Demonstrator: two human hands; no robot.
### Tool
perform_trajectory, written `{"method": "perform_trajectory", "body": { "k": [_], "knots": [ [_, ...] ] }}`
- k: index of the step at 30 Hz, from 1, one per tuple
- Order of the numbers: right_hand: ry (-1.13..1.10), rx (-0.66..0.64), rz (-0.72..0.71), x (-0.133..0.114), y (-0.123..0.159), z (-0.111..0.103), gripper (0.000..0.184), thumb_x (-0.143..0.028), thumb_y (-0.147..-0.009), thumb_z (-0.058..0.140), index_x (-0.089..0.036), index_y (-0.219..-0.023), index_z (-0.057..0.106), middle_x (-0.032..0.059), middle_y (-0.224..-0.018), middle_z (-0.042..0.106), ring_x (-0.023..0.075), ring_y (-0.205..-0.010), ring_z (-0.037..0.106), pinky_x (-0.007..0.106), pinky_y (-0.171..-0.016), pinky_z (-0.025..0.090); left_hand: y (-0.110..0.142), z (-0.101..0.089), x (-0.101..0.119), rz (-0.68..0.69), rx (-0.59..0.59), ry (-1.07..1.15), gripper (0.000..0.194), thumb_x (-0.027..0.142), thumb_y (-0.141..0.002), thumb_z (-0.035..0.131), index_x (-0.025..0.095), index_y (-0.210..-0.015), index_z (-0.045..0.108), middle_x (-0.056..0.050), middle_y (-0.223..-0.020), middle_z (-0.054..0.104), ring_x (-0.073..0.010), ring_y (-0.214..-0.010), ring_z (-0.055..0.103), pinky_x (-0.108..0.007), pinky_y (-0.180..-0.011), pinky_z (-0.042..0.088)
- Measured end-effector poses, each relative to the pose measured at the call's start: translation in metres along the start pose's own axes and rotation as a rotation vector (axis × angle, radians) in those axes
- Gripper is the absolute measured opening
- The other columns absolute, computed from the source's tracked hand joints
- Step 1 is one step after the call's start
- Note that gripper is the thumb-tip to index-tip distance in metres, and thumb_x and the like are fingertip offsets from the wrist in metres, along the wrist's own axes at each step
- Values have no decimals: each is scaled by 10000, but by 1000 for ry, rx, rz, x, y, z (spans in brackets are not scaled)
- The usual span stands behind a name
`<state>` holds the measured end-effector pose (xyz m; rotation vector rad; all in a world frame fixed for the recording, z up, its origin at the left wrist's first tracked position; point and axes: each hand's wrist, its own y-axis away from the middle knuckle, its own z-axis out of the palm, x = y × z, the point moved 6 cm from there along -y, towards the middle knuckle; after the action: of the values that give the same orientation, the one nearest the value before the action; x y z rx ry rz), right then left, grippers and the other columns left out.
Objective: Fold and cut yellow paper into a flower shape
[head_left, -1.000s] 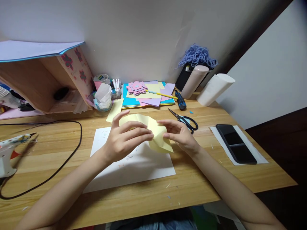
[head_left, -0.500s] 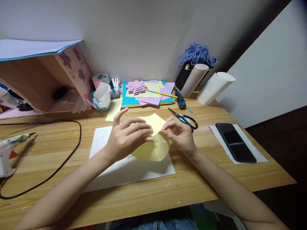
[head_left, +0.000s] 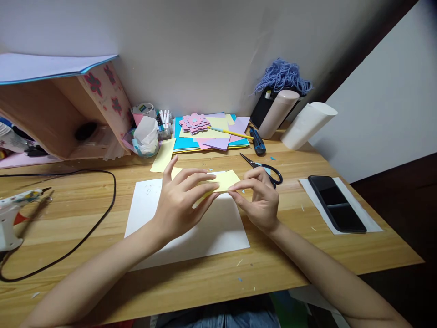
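Observation:
Both my hands hold a folded pale yellow paper [head_left: 223,180] just above a white sheet [head_left: 191,228] on the wooden desk [head_left: 85,214]. My left hand [head_left: 182,198] lies over the paper's left part, its fingers pinching the near edge. My right hand [head_left: 259,200] pinches the paper's right end between thumb and fingertips. The paper looks like a flat narrow strip now, with much of it hidden under my left fingers.
Black-handled scissors [head_left: 264,169] lie just behind my right hand. A stack of coloured paper with a pink paper flower [head_left: 194,124] sits at the back. A phone [head_left: 336,204] lies right, a glue gun [head_left: 15,214] and black cable [head_left: 95,223] left. A blue cutter [head_left: 256,141] is nearby.
The yellow paper hung open below my hands; it is now folded up into a flat narrow strip. Both hands stayed close together at the same spot.

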<state>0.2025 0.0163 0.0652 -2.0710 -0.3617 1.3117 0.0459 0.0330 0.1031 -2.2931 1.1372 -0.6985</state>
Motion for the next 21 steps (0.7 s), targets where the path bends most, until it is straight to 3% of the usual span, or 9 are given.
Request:
{"method": "perform_trajectory", "body": {
  "k": [12, 21],
  "knots": [
    [227, -71, -76, -9, 2, 6, 90, -220, -637, 673, -267, -713, 673, 13, -794, 417, 179, -788, 461, 369, -774, 365, 2, 5, 10, 48, -18, 7, 132, 178, -773, 549, 272, -795, 638, 20, -942, 676, -170, -923, 588, -572, -1047, 111],
    [196, -82, -94, 0, -10, -3, 58, -198, -626, 654, -243, -664, 657, 9, -810, 438, 173, -773, 473, 377, -783, 357, 0, 0, 5, 42, -14, 28, 130, 176, -760, 565, 276, -794, 641, 18, -1003, 660, -186, -975, 562, -566, -1044, 120]
  ]
}}
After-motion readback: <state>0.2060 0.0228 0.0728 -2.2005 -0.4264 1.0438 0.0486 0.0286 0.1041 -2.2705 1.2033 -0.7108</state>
